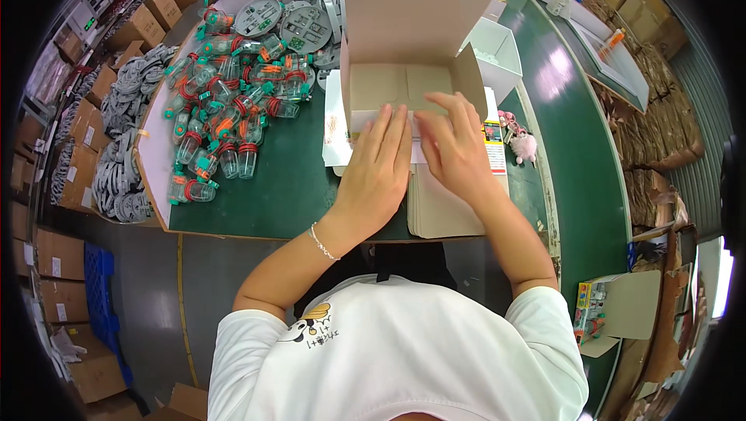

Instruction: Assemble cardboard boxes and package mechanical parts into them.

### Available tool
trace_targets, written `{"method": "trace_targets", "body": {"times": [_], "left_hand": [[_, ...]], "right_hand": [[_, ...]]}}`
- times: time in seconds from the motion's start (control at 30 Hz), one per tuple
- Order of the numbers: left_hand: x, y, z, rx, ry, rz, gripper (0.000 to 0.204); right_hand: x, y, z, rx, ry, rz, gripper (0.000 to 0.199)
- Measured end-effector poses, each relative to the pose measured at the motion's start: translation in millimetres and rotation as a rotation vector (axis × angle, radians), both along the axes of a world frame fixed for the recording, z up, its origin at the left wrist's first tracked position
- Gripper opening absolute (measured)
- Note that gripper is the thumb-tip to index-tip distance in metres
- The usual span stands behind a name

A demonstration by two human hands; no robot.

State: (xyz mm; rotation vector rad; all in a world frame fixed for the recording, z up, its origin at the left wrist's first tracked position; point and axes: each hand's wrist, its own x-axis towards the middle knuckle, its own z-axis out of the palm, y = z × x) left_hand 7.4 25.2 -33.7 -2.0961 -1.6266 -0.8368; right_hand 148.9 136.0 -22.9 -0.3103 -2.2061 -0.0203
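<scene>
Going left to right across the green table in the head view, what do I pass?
Grey cable bundles → clear cups with red and green parts → left hand → right hand on the open cardboard box → small pink plush toy.

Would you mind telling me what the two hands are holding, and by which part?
Both the left hand and the right hand press flat on the front edge of the open cardboard box; nothing is lifted or gripped.

Green worktable (295, 188) on grey floor (148, 296) — cardboard cartons (58, 258) stacked around.
</scene>
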Motion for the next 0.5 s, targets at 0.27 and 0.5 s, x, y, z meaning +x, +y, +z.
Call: {"method": "trace_targets", "body": {"times": [0.27,0.5], "left_hand": [[-3.5,29.5,-14.7,-0.212,0.064,0.086,0.021],[-9.2,30.5,-19.2,-0.068,0.005,-0.009,0.010]], "right_hand": [[0.1,-9.2,-24.4,-0.089,-0.263,-0.252,0.026],[9.4,-7.5,-17.4,-0.206,-0.406,-0.170,0.018]]}}
